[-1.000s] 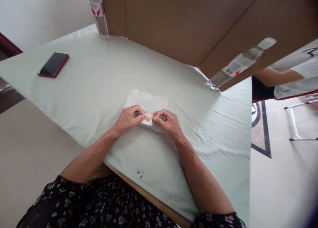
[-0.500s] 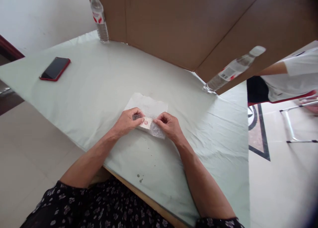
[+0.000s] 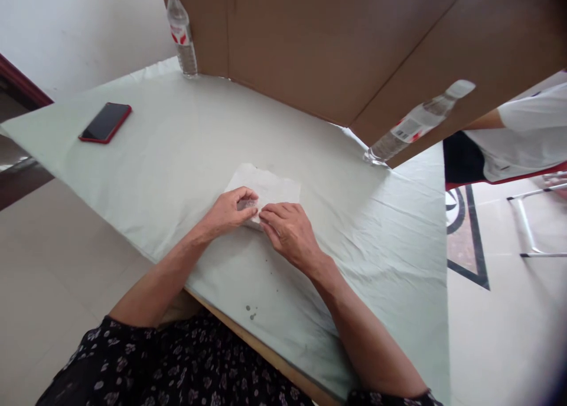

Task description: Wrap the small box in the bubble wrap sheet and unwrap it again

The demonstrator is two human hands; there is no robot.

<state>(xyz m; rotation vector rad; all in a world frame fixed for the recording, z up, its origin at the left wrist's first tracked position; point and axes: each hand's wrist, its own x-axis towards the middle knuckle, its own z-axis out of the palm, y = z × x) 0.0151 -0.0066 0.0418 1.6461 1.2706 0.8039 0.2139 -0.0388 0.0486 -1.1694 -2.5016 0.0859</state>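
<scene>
A white sheet of paper lies on the pale green tablecloth in front of me. My left hand rests on its near left corner with the fingers curled, pinching a small clear wrapped piece. Lying flat over the near edge of the sheet, my right hand has its fingers stretched toward the left hand and covers the small item there. What lies under the right hand is hidden.
A red-cased phone lies at the far left. One water bottle stands at the back, a second water bottle at the right, both against a brown cardboard screen. Another person in white sits beyond the screen.
My right hand has gone from pinching the wrapped piece to lying flat over it, sliding left toward my left hand. The small reddish item no longer shows.
</scene>
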